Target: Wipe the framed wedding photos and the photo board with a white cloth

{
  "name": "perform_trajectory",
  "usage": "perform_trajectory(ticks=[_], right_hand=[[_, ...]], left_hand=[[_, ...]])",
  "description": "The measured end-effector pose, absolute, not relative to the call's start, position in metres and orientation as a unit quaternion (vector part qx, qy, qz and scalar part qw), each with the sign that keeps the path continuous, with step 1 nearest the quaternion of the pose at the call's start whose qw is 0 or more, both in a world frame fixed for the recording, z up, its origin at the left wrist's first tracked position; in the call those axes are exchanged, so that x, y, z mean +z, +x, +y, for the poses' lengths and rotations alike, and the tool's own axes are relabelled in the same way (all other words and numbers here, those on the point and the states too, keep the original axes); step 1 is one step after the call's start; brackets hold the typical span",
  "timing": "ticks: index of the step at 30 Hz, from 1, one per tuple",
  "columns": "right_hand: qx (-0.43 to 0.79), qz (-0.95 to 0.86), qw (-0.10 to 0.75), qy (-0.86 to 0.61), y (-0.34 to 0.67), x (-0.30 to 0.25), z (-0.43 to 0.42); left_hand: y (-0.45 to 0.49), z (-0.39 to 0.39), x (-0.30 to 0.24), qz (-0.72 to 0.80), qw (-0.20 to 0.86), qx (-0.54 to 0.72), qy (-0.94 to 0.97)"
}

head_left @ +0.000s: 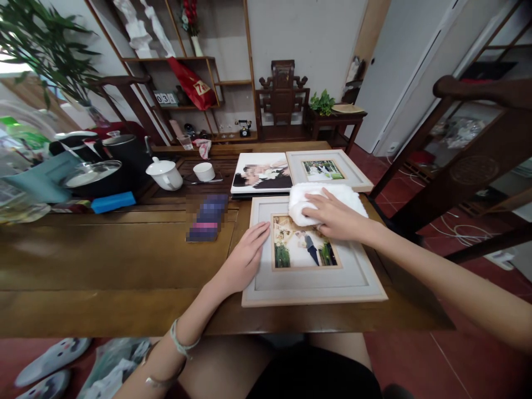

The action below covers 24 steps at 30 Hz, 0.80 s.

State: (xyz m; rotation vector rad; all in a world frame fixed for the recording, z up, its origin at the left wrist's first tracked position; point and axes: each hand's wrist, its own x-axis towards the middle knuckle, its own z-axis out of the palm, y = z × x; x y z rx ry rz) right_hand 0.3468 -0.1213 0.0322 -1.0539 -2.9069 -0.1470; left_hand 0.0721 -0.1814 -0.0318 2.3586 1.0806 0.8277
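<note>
A light wooden picture frame (315, 303) with a wide pale mat and a small couple's photo lies flat on the table in front of me. My left hand (248, 256) rests over its left edge, fingers stretched out and lying flat on the mat. At the frame's upper side, my right hand (332, 215) presses on a folded fluffy white cloth (300, 200), with the fingers bent onto it. The cloth covers the frame's top right part and touches the photo's upper edge. Behind it lie a second framed photo (296, 160) and a borderless photo panel (270, 180).
On the wooden table (103, 260) lies a phone-like dark item (208, 217), blurred out. Farther left stand a white lidded cup (164, 174), a small white bowl (204, 172), a blue block (113, 202) and a glass-lidded pot (93, 174). A dark wooden chair (465, 155) stands at the right.
</note>
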Motion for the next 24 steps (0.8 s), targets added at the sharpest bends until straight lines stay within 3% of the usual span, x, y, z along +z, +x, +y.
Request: perform_trajectory(ticks=[11, 21, 24], right_hand=[[-0.03, -0.966, 0.062, -0.248, 0.275, 0.03, -0.103], [-0.045, -0.943, 0.012, -0.329, 0.363, 0.045, -0.109], [-0.056, -0.92, 0.036, -0.386, 0.397, 0.056, -0.105]], left_hand=[[0.071, -0.181, -0.035, 0.392, 0.176, 0.299, 0.852], [0.072, -0.181, -0.033, 0.379, 0.184, 0.309, 0.853], [0.072, -0.181, -0.033, 0.387, 0.183, 0.302, 0.851]])
